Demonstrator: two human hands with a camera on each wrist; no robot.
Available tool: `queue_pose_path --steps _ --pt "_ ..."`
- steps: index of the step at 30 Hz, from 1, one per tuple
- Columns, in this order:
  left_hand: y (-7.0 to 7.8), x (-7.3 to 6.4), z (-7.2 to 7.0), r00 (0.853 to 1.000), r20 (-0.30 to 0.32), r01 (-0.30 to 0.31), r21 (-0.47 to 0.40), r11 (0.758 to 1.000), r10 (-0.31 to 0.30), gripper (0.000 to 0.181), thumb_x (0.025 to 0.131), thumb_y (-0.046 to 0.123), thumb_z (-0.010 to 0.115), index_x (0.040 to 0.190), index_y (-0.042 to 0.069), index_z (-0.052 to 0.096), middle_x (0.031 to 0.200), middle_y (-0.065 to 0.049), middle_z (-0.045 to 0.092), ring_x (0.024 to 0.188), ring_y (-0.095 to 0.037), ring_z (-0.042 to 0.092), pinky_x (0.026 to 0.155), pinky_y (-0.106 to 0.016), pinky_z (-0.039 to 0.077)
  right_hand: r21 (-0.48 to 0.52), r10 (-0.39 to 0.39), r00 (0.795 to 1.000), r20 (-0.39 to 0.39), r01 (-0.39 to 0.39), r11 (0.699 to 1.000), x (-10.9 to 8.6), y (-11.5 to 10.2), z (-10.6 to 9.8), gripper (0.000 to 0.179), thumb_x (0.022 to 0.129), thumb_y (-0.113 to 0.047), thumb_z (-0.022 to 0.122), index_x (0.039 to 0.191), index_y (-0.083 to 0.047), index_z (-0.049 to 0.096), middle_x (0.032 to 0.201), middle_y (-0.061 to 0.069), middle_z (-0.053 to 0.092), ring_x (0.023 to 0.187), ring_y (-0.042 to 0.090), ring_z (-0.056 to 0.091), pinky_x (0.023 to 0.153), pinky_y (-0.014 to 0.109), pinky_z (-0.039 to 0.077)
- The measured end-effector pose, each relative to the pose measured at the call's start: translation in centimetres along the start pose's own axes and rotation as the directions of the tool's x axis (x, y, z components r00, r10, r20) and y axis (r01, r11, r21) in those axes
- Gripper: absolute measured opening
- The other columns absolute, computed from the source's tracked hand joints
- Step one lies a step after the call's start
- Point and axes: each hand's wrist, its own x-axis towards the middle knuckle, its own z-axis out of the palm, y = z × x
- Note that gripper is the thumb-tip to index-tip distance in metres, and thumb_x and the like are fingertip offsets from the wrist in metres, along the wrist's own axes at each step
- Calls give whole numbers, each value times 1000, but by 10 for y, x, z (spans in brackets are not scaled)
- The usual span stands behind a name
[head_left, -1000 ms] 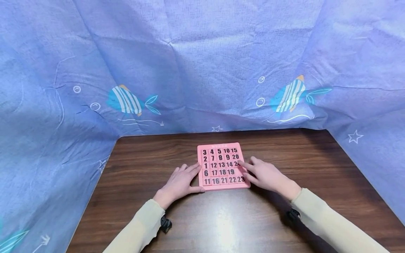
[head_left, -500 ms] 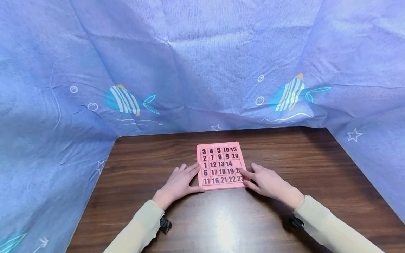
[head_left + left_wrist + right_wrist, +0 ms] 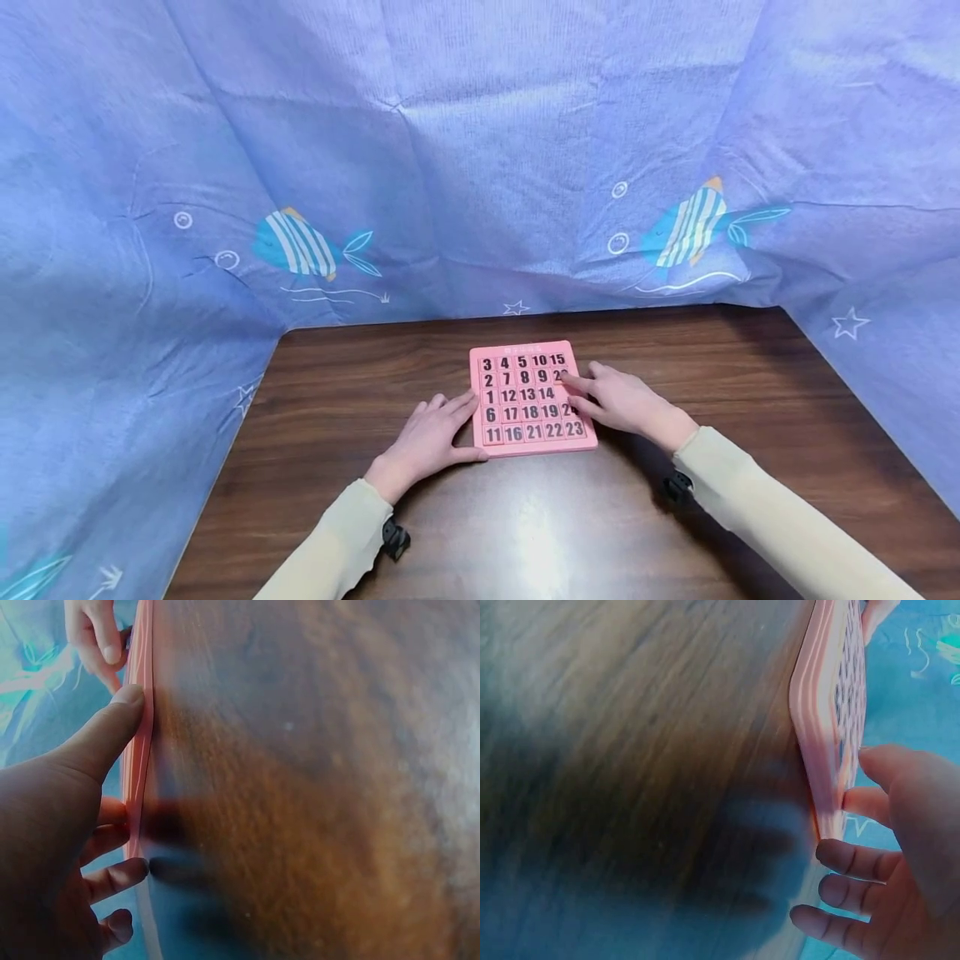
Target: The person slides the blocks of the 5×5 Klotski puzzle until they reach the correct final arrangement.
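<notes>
A pink sliding number puzzle [image 3: 528,444] lies flat on the table, its square tiles bearing black numbers in rows. The left hand [image 3: 429,443] holds its near left corner, thumb against the near edge and fingertips at the left side. In the left wrist view the thumb [image 3: 112,731] presses on the puzzle's pink edge. Over at the right side, the right hand [image 3: 626,402] has its index fingertip on the tile 20 [image 3: 558,376], partly covering it. Its thumb lies near the tile 24 [image 3: 570,410]. The gap among the tiles is right of the tile 14 [image 3: 547,393].
The brown wooden table [image 3: 360,367] extends around the puzzle on all sides. A blue fish-print cloth [image 3: 480,167] hangs behind the table and along both sides. Dark wrist devices [image 3: 395,538] sit under both sleeves.
The right index finger slid the tile 24 down one row, from beside 14 to beside 19, then moved up to the tile 20. The left hand has stayed at the corner.
</notes>
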Motion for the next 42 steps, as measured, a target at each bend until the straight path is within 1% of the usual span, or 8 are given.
queue_pose_path --steps 8,12,18,22,26,29,37,42 --pt "-1 0 -1 1000 -16 19 1 1000 -19 92 74 74 54 145 17 38 149 1 36 104 -18 44 79 -36 34 13 -50 998 25 49 999 -19 -10 -4 42 90 -36 60 129 -21 59 76 -4 40 57 10 34 50 26 30" --pt "-1 1 -2 1000 -13 15 -8 1000 -15 91 75 73 54 145 17 38 148 1 36 104 -19 45 80 -37 35 12 -56 998 11 56 998 -21 -8 -6 41 90 -36 60 129 -22 60 76 -4 39 58 10 33 52 27 31" --pt "-1 2 -1 1000 -17 5 2 1000 -5 92 74 74 55 144 16 39 148 0 37 106 -20 45 80 -38 35 31 3 1000 3 -3 1000 1 4 -5 46 90 -37 59 132 -19 57 80 0 43 61 12 39 54 31 35" --pt "-1 3 -1 1000 -23 2 3 1000 -2 93 73 73 56 144 16 40 148 0 38 107 -20 45 80 -38 35 17 56 997 53 -57 998 20 13 -6 49 91 -39 56 136 -18 53 81 4 43 64 16 41 56 33 36" --pt "0 4 0 1000 -28 5 -2 1000 -5 93 72 74 56 144 18 40 148 1 38 105 -20 45 80 -38 35 16 85 990 114 -87 996 28 16 -7 48 92 -42 54 135 -20 53 86 6 47 69 19 45 61 35 39" --pt "0 5 0 999 -30 15 -10 1000 -15 94 71 75 57 144 18 40 147 1 38 104 -20 45 81 -38 36 13 77 991 110 -79 997 25 14 -6 46 92 -41 55 133 -20 56 90 7 49 73 19 47 64 36 41" --pt "1 2 0 999 -31 16 -22 1000 -17 94 70 74 58 143 17 41 147 0 39 105 -21 45 82 -40 36 -14 -9 996 86 10 1000 1 -1 -9 43 91 -35 59 129 -17 59 78 2 45 62 15 39 55 32 35" --pt "2 2 2 1000 -26 13 -13 1000 -13 94 71 74 58 143 17 41 147 0 39 105 -21 45 82 -40 37 -34 4 999 43 -3 999 6 -2 -7 42 90 -35 59 128 -17 61 80 3 46 65 17 43 59 35 37"
